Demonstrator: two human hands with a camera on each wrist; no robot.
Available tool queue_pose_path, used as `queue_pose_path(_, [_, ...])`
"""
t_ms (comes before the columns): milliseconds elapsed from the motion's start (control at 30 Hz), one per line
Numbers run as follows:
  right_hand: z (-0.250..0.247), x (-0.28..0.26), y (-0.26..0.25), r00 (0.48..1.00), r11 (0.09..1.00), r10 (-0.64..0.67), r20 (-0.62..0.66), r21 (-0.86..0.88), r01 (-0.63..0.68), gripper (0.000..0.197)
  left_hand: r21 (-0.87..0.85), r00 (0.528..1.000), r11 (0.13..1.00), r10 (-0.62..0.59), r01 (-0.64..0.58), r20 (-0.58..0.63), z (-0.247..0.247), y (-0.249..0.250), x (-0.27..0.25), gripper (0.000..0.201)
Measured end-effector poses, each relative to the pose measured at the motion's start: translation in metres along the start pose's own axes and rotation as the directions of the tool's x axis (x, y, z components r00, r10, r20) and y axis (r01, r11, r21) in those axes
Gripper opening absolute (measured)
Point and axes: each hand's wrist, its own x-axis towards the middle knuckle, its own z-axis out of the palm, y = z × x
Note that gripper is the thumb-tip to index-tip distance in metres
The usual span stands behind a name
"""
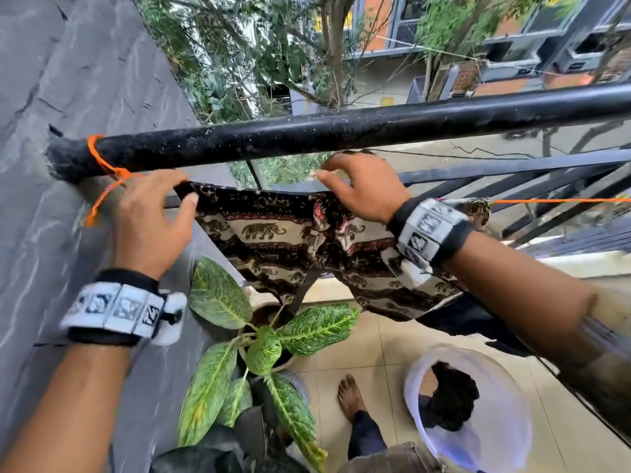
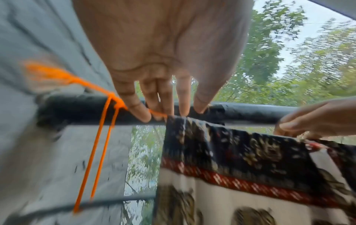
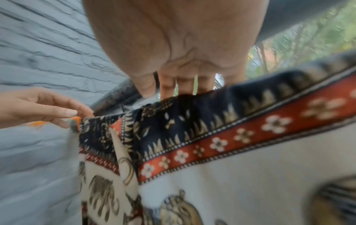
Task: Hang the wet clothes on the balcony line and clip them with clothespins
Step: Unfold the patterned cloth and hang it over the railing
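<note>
The elephant-print garment [image 1: 273, 233] hangs folded over the orange line [image 1: 560, 200], just below the black railing bar [image 1: 341, 131]. Its top edge spans the gap between both hands.

Handling, as a judgement: the fabric is thin, soft and limp, and being wet it probably hangs heavier and clings to itself. It may slide along the thin line until clipped. Take hold at the dark top band, near each end.

Grip state: the left hand [image 1: 150, 216] pinches the garment's left corner between thumb and fingertips, close to the line's knot [image 1: 119, 172]. The right hand [image 1: 362, 189] has its fingers curled over the top edge further along.

View differences: the head view alone shows the white bucket [image 1: 495, 435] with more dark laundry on the tiled floor and the potted plant [image 1: 259, 339]. The left wrist view shows the knot's loose ends hanging down. The right wrist view shows the red flower border [image 3: 240, 134] sharply. No clothespin is visible in any view.
</note>
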Motion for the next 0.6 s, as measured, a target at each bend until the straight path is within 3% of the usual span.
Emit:
queue_pose_path(67, [0.001,-0.032,0.0,0.973,0.996,-0.085,-0.215,-0.024,0.082,0.028,-0.08,0.993,0.997,-0.026,0.016,-0.114,0.021,-0.006,-0.03,0.041])
queue_pose_path(133, [0.009,-0.064,-0.006,0.958,0.995,-0.099,-0.267,-0.013,0.099,0.022,-0.205,0.977,0.971,-0.155,0.124,-0.146,0.043,-0.012,-0.053,0.055])
queue_pose_path(233, [0.036,-0.088,-0.015,0.984,0.983,0.12,-0.136,0.155,-0.098,0.025,-0.344,0.928,0.885,-0.362,0.313,-0.086,0.065,-0.023,-0.067,0.057])
queue_pose_path(300, [0.058,-0.086,-0.019,0.956,0.932,0.293,-0.003,0.223,-0.285,0.042,-0.459,0.889,0.79,-0.458,0.406,-0.002,0.075,-0.033,-0.06,0.06])
queue_pose_path(367, [0.076,-0.079,-0.02,0.914,0.879,0.404,0.015,0.269,-0.393,0.05,-0.526,0.866,0.715,-0.493,0.46,0.086,0.081,-0.036,-0.048,0.053])
queue_pose_path(500, [0.086,-0.062,-0.023,0.864,0.799,0.504,0.012,0.373,-0.471,0.043,-0.479,0.888,0.769,-0.456,0.424,0.055,0.079,-0.027,-0.03,0.015])
queue_pose_path(600, [0.087,-0.061,-0.022,0.861,0.808,0.508,-0.014,0.353,-0.471,0.031,-0.402,0.894,0.821,-0.447,0.406,-0.009,0.067,-0.031,-0.026,0.022])
